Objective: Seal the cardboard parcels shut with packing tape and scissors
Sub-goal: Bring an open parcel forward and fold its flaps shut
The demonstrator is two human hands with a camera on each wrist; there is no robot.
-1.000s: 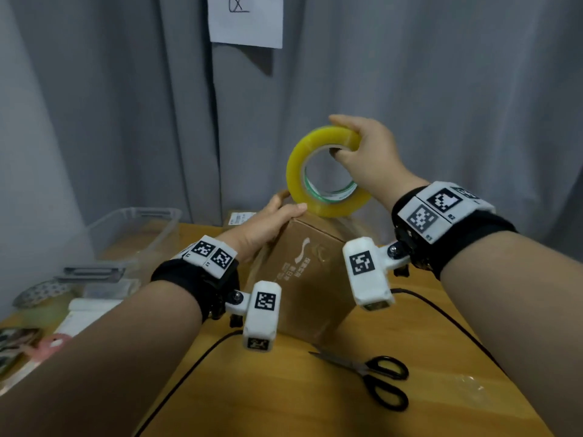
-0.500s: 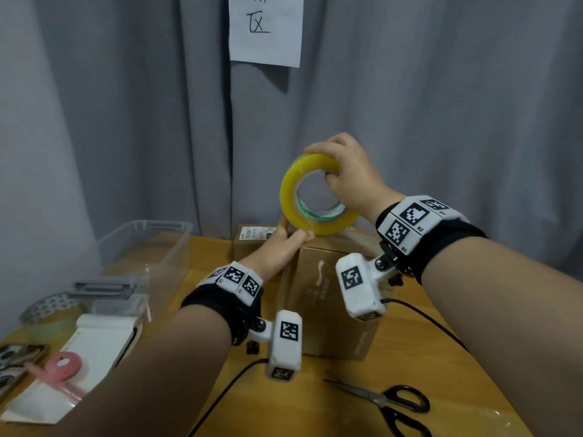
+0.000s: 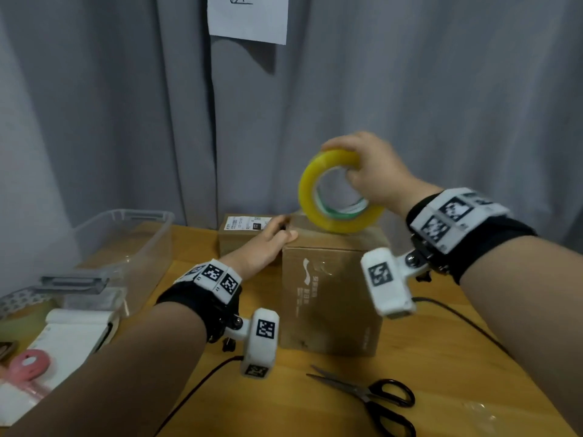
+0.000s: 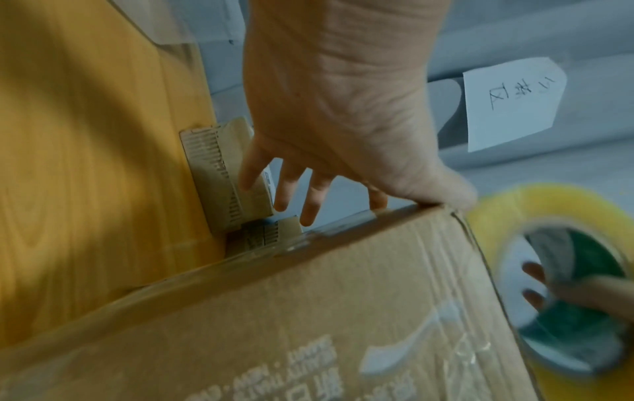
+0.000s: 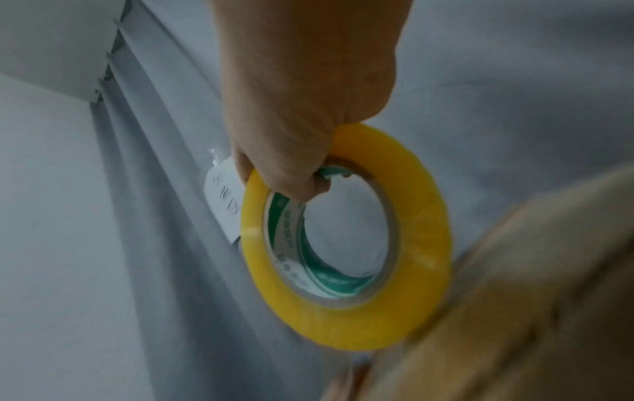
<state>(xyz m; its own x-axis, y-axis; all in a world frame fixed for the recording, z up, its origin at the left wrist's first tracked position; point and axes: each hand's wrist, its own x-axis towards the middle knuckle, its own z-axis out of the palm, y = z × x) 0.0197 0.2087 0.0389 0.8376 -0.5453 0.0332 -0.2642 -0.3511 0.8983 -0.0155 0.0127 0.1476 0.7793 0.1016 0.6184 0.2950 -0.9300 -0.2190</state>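
Head view: a roll of yellow packing tape is gripped by the right hand, fingers curled through its core and over its rim, and is held on edge just above the top of the cardboard parcel near the middle of the surface. The parcel's top left edge is steadied by the left hand, thumb pressed on the top corner and fingers straight and spread down the far side, nothing clasped. The roll lies to the right of that thumb, its lower rim nearly touching the box top. Whether a free tape end is already stuck under the thumb cannot be told. The coming pull is judged to run rightward across the top, away from the left hand. Scissors lie shut toward the surface's near edge, nearer the right hand. A smaller labelled parcel is seen behind, by the far edge.
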